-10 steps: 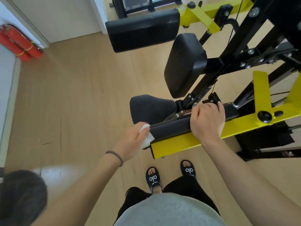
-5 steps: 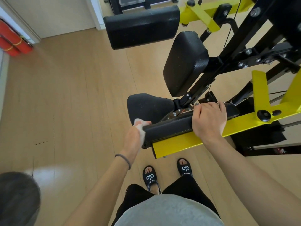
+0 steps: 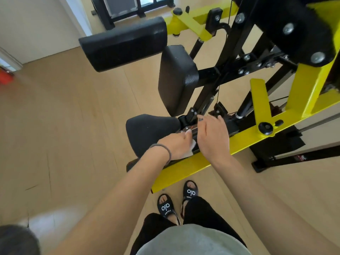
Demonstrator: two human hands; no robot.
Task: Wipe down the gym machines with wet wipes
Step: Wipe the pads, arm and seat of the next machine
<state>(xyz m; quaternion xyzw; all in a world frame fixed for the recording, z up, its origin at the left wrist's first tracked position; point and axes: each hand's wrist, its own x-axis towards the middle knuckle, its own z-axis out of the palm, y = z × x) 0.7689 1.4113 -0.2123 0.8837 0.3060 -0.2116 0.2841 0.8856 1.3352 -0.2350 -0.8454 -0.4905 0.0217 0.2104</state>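
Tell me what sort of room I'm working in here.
Most likely a small gym: a yellow and black machine frame with black pads, a seat, a wood floor, and another rack at the back.
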